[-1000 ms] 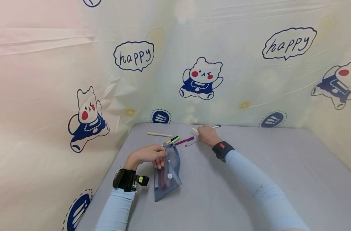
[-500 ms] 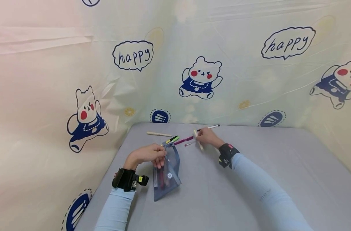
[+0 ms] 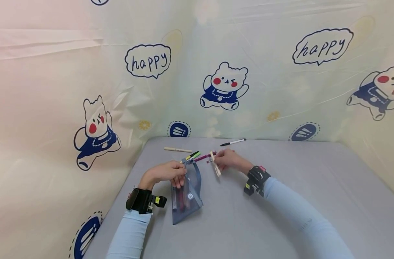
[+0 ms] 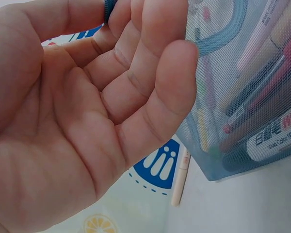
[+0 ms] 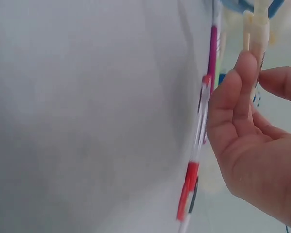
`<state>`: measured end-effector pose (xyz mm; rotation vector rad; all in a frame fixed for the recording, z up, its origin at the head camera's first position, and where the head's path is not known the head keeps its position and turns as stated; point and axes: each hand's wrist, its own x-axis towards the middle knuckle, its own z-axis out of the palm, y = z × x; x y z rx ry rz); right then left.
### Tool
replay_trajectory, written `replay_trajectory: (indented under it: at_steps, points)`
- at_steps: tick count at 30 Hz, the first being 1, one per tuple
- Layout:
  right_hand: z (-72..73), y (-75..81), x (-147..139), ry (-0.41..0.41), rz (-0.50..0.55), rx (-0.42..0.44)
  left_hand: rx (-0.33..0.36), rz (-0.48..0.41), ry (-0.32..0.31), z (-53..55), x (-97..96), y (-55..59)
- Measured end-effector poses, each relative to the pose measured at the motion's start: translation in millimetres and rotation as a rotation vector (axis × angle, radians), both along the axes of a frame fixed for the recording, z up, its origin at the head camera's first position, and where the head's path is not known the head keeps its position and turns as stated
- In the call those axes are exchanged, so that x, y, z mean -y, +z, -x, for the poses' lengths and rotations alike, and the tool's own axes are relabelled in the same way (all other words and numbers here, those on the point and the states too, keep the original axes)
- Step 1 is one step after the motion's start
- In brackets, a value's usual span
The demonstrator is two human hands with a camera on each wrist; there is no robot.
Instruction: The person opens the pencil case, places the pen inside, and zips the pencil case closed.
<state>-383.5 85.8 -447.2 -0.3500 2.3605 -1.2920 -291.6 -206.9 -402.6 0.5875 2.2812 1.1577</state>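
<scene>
My left hand pinches the upper edge of a blue-grey mesh pencil pouch, left of centre in the head view. Through the mesh in the left wrist view show several pens and a marker with a white label. My right hand is to the pouch's right, holding a cream pen between thumb and fingers. In the right wrist view that pen points away from the palm, its clip visible. Below the hand there lies a clear pen with a red cap.
Beyond the pouch, a purple pen and a green pen lie beside a yellow-and-black one. Another cream pen is at the back left of the grey table. A white-and-black pen lies near the back edge.
My right hand has drawn back from the far edge, toward the pouch, bringing the cream pen and turning it. The white-and-black pen is now uncovered. My left hand stays on the pouch.
</scene>
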Motion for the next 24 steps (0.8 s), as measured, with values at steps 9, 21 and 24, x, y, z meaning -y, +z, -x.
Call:
replay_trajectory:
  at_steps: [9,21,24]
  points:
    - [-19.0,10.5,6.1,0.015,0.140,0.167,0.002,0.005,0.007,-0.4,-1.1,1.9]
    - [-39.1,16.8,13.5,0.088,0.250,0.273,-0.009,0.005,-0.002,0.0,-2.2,2.2]
    - [-45.3,17.2,17.8,0.097,0.266,0.300,-0.004,0.008,-0.001,-0.7,-2.5,1.8]
